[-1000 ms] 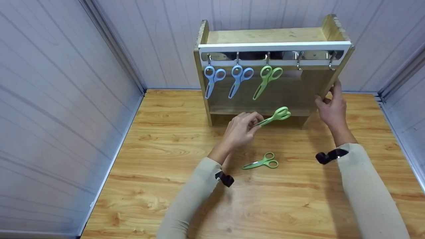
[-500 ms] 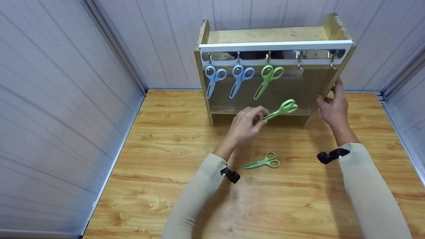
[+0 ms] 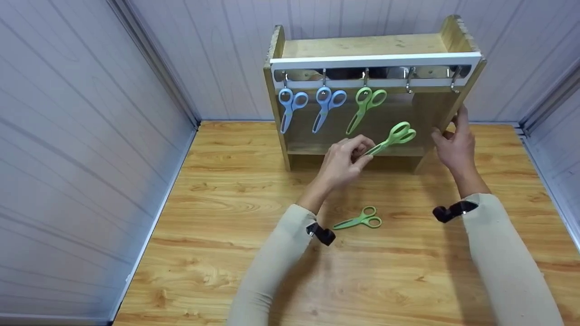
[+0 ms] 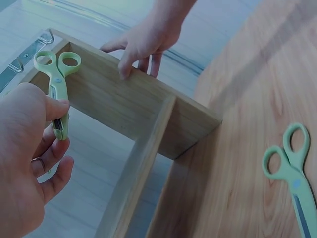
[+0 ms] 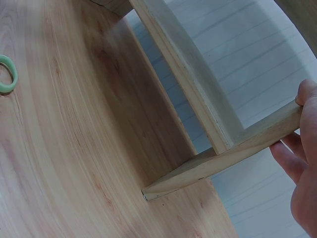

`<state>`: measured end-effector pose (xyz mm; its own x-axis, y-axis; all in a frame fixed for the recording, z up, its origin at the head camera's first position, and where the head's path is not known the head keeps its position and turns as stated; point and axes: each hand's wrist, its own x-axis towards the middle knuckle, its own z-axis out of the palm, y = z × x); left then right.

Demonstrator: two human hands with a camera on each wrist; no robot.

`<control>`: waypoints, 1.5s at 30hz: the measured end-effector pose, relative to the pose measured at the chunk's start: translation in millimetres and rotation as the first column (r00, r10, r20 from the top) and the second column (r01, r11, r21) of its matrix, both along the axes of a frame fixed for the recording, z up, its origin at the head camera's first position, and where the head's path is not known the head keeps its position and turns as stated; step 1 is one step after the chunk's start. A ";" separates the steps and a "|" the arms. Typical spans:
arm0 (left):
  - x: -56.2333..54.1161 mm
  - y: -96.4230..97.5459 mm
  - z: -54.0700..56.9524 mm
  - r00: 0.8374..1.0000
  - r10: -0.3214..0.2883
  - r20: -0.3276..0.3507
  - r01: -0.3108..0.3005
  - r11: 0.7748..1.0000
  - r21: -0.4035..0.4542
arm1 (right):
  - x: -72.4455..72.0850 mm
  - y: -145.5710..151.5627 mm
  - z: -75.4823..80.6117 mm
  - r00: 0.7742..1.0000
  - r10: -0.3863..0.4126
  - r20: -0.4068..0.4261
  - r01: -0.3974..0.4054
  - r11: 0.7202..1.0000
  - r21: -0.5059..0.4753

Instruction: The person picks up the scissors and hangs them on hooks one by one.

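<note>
My left hand pinches a pair of green scissors by the blade end, its finger loops pointing up and to the right, in front of the wooden rack. In the left wrist view the thumb lies on the blade cover of these scissors. My right hand grips the rack's right side panel, thumb on one face and fingers on the other. Another pair of green scissors lies on the wood-grain surface below the left hand.
Two blue scissors and one green pair hang from the left hooks of the white hook rail. Two hooks on the right, including the end hook, carry nothing. Panelled walls stand left, behind and right.
My left hand has moved up and to the right with the green scissors, bringing their loops nearer the right hooks. My right hand stays on the side panel.
</note>
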<state>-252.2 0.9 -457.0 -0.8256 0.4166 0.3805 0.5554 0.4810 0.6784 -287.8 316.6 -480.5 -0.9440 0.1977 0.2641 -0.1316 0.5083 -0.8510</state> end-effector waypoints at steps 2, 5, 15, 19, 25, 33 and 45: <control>-0.6 1.6 1.1 1.000 0.001 0.010 -0.001 1.000 0.021 | -0.8 0.3 0.0 1.000 0.004 0.005 -0.004 1.000 0.000; -1.2 3.2 3.4 1.000 0.003 0.017 -0.004 0.999 0.041 | -2.3 0.4 0.4 1.000 0.011 0.014 -0.011 1.000 -0.010; -1.6 8.6 9.6 1.000 0.008 0.030 -0.010 0.997 0.077 | -2.5 2.4 -1.4 0.999 0.012 0.031 -0.012 1.000 -0.011; -3.0 11.9 13.2 1.000 0.005 0.028 -0.007 0.996 0.086 | -2.1 1.3 -0.7 1.000 0.008 0.008 -0.008 1.000 -0.013; -3.7 16.7 18.0 0.999 0.014 0.031 -0.018 0.995 0.102 | -2.1 -0.6 -0.5 1.000 0.015 0.000 -0.015 0.999 -0.040; -7.3 23.7 25.2 1.000 -0.001 0.019 -0.001 0.991 0.131 | -2.3 1.9 0.1 0.999 0.000 0.046 0.000 1.000 -0.004; -11.1 31.7 30.7 1.000 -0.001 0.018 -0.002 0.985 0.174 | -3.7 0.9 -0.3 0.999 0.013 0.037 -0.012 1.000 -0.027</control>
